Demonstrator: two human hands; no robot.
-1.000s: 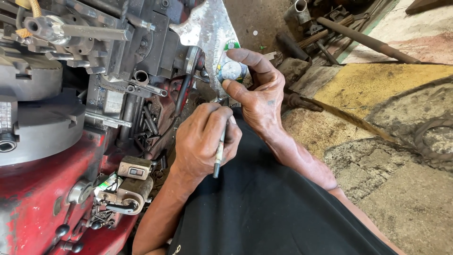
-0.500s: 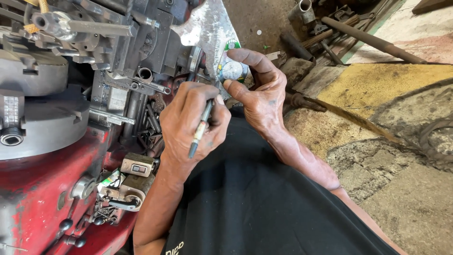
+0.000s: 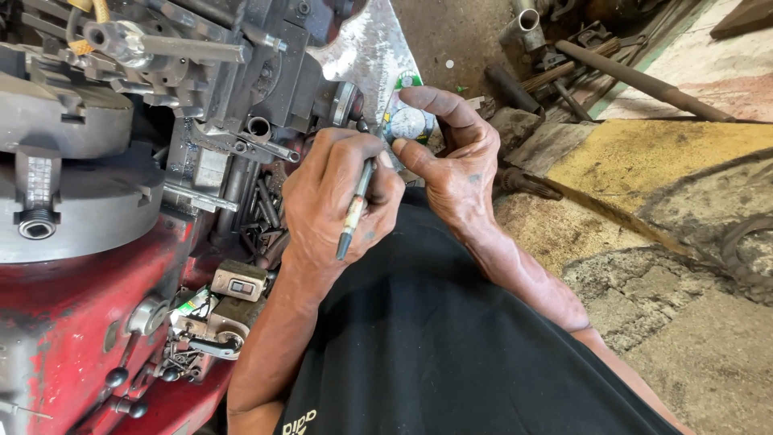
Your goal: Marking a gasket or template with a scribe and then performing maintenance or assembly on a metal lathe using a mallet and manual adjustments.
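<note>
Down on the rough concrete floor (image 3: 684, 322), a yellow-painted patch (image 3: 644, 153) takes the light. Rusty pipes (image 3: 636, 80) and dark metal scraps (image 3: 555, 56) lie heaped near the far edge, and a long thin bar (image 3: 596, 209) rests across the yellow patch's near border.

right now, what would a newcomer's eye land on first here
Mid-frame, two grimy hands meet: the left hand grips a thin tool, the right hand pinches a small round tin. To the left looms a red lathe with its grey chuck; rusty pipes lie top right.
</note>
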